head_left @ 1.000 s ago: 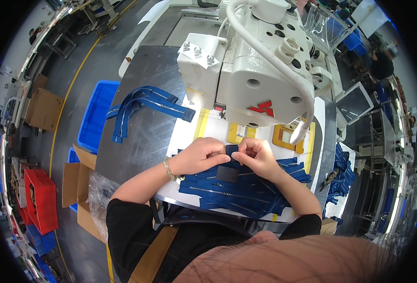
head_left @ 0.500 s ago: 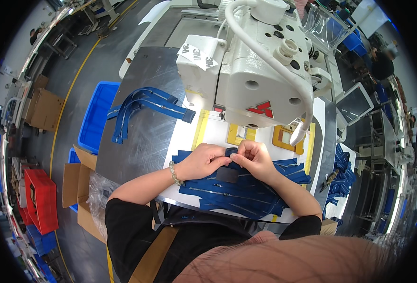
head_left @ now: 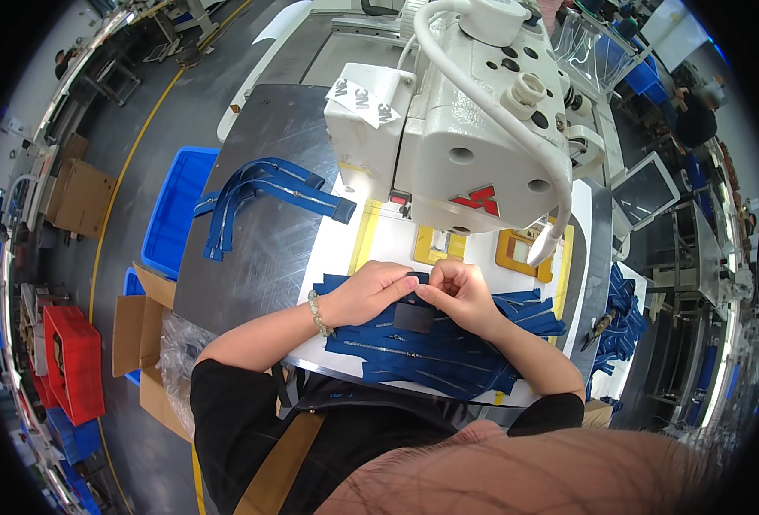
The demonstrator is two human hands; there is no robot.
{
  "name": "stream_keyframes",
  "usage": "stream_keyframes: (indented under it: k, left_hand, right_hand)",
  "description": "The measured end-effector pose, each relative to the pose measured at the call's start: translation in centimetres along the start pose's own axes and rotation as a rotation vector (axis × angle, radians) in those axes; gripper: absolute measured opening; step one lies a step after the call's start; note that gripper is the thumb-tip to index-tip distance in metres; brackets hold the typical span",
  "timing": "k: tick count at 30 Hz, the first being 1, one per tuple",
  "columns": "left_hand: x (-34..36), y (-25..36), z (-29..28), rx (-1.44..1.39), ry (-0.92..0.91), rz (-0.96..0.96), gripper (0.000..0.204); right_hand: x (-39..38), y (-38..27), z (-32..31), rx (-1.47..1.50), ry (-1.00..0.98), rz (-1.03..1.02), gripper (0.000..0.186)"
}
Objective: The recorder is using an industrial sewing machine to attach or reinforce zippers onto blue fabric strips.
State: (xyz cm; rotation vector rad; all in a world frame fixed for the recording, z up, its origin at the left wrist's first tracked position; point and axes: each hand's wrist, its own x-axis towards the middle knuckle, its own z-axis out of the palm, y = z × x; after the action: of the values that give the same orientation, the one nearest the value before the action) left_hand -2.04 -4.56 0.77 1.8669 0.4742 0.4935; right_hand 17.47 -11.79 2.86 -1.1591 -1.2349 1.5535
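My left hand point(head_left: 369, 292), with a beaded bracelet at the wrist, and my right hand point(head_left: 463, 296) meet in front of the sewing machine. Both are closed, thumbs and fingertips pinching a small dark fabric piece point(head_left: 417, 277) between them; the fingers partly cover it. Below my hands spreads a pile of blue zippers point(head_left: 405, 352) with metal teeth, lying on the white work surface. A dark square patch point(head_left: 413, 318) lies on the pile just under my fingers. Whether the pinched piece is joined to a zipper is hidden.
The white sewing machine head point(head_left: 482, 146) overhangs the area beyond my hands, with yellow frames point(head_left: 438, 245) beneath it. More zippers point(head_left: 276, 184) lie on the metal table at left; a blue heap point(head_left: 622, 318) sits at right. A blue bin point(head_left: 178, 210) and cardboard box point(head_left: 152, 343) stand left.
My fingers have shifted slightly around the dark piece, the left thumb moving up against it. The zipper pile and the machine look unchanged.
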Motion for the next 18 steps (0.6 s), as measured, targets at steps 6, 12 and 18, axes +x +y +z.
stream_keyframes:
  k: [6,12,18]
  left_hand:
    - [0.0,0.19,0.08,-0.099,-0.011,-0.066,0.037]
    - [-0.06,0.0,0.26,-0.125,0.019,-0.004,0.037]
    - [-0.08,0.21,0.08,-0.174,-0.018,-0.055,0.036]
  right_hand:
    - [-0.01,0.12,0.15,0.005,-0.006,0.015,0.023]
    - [0.06,0.07,0.24,0.015,-0.005,0.038,0.024]
    - [0.13,0.0,0.16,0.044,-0.024,0.077,0.024]
